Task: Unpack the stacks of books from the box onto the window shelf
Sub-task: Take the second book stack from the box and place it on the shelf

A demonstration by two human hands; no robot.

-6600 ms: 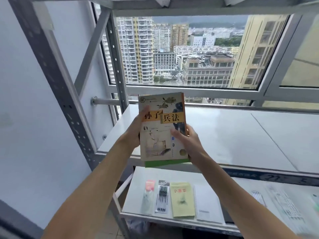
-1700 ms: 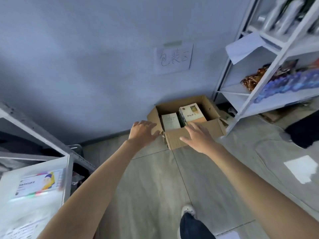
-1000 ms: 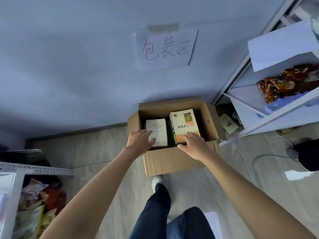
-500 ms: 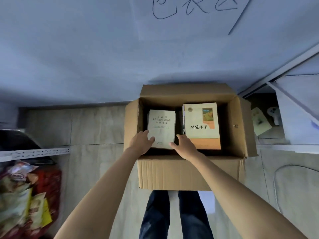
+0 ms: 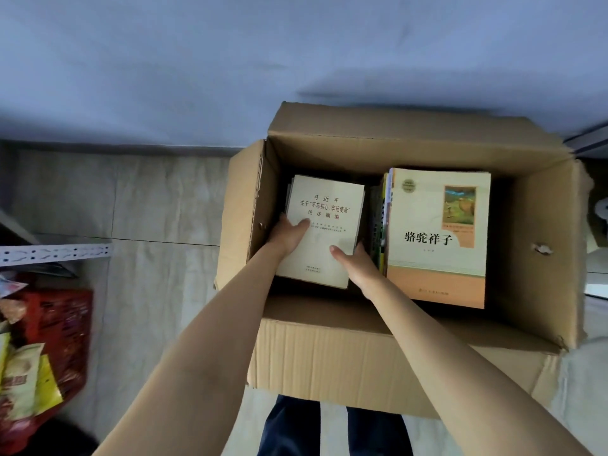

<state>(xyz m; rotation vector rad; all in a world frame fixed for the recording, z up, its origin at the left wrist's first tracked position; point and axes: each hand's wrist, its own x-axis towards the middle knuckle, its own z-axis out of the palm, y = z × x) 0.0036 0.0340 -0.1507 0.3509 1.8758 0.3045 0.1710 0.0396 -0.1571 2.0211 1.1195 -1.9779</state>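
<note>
Since the earlier frame, both hands are lowered further into the cardboard box (image 5: 329,353) and are now clamped on the cream book (image 5: 324,225). The left hand (image 5: 288,233) is closed on its left edge with the thumb across the cover, and the right hand (image 5: 357,263) is closed on its lower right edge. The cream book is located atop the left stack inside the box, beside the taller right stack topped by the orange-banded book (image 5: 437,238)

floor (image 5: 158,205): pale tile | on it: open cardboard box (image 5: 329,353) against wall; red snack bag (image 5: 49,327) at left
</note>
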